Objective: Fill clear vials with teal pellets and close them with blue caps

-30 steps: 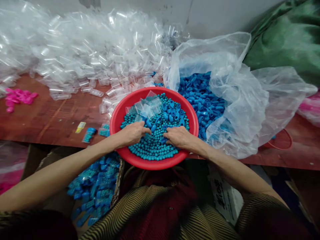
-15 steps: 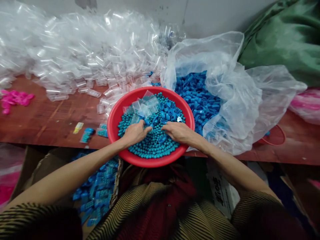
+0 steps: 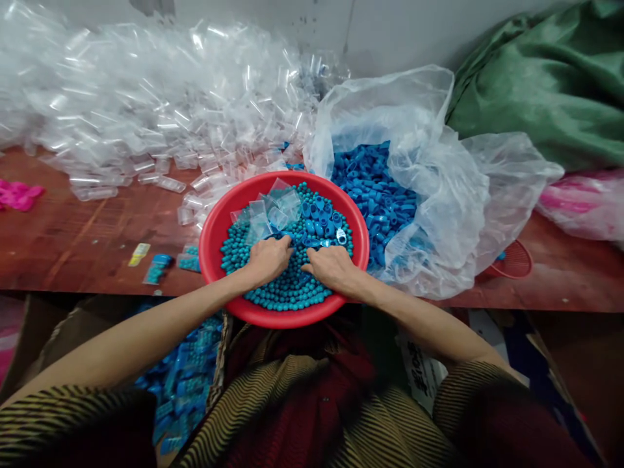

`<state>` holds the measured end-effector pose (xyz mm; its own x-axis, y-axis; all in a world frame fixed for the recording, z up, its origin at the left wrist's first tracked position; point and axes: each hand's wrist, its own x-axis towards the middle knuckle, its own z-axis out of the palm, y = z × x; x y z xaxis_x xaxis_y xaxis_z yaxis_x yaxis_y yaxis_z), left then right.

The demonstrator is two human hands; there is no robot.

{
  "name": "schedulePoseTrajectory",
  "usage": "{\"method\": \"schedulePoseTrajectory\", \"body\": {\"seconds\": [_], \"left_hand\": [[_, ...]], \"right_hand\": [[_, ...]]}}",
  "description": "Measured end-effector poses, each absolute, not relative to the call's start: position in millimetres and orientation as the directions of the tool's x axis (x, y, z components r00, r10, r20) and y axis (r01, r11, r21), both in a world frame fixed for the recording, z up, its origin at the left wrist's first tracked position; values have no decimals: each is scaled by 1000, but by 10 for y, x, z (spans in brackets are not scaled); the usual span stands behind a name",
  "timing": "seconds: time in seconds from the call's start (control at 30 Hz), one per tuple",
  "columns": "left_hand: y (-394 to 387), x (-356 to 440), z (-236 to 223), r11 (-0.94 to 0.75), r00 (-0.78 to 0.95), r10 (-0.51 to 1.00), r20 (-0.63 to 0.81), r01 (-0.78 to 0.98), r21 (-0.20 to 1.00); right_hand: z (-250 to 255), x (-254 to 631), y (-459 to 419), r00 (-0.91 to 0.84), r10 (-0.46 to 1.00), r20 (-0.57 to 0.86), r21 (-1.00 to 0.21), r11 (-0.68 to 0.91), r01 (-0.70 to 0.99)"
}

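A red plastic basin (image 3: pixel 285 318) full of small teal beads (image 3: pixel 287 298) sits at the table's front edge. Clear plastic sleeves (image 3: pixel 260 218) rest on the beads at the back left, and blue caps (image 3: pixel 319 211) cluster at the back right. My left hand (image 3: pixel 270 261) is closed, its fingers curled down at the beads below the sleeves; whatever it grips is hidden. Opposite it, my right hand (image 3: pixel 331 266) bends its fingers into the beads below the caps. Its fingertips are mostly covered, so its hold cannot be made out.
Clear sleeves (image 3: pixel 160 110) are heaped along the wall. A clear bag (image 3: pixel 439 201) holds blue caps (image 3: pixel 375 188). Bead-filled packs (image 3: pixel 158 268) and a yellow label (image 3: pixel 139 254) lie left of the basin. Below is a box of filled packs (image 3: pixel 185 377). A small red basket (image 3: pixel 514 260) stands right.
The view has shifted slightly, so the scene sits further left. Both hands have dipped lower into the beads, and the blue pieces seen at the left fingertips are now mostly hidden.
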<state>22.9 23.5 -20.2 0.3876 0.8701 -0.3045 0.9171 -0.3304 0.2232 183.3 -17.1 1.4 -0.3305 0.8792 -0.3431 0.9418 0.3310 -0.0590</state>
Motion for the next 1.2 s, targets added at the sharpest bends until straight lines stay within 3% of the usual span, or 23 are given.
{"method": "schedulePoseTrajectory", "body": {"seconds": [0.07,0.13,0.2,0.27,0.4,0.6,0.67,0.87,0.97,1.1,1.2], "left_hand": [[209,195,-214,-391,472,830,-296,872,294],[221,124,-214,-330,498,802,-330,830,450],[265,55,-202,-124,449,777,-440,795,593],[315,7,-181,90,404,716,-569,755,649],[359,-49,-117,195,432,639,-637,709,678],[352,15,-104,-118,408,676,-614,882,456],[365,143,-153,-128,404,690,-600,885,448],[410,457,-272,113,431,626,-650,775,622],[408,383,-249,242,491,587,-644,653,718],[415,192,-218,461,566,543,-621,417,783],[431,103,-218,625,619,497,-608,230,746]], "right_hand": [[-25,1832,-173,-378,855,-355,-86,373,924],[-25,1850,-174,-395,841,-369,-99,387,917],[-5,1844,-183,-395,838,-376,-97,389,916],[15,1808,-197,-413,833,-368,-93,409,908],[28,1771,-160,-472,802,-367,-104,469,877],[-19,1831,40,-473,761,-445,-158,453,878],[-54,1811,63,-454,780,-432,-193,412,891],[-98,1864,79,-423,813,-400,-251,347,904],[-71,1992,124,-372,848,-377,-407,209,889],[-46,2111,166,-338,861,-380,-672,-7,740],[-49,2124,155,-308,903,-301,-702,9,712]]}}
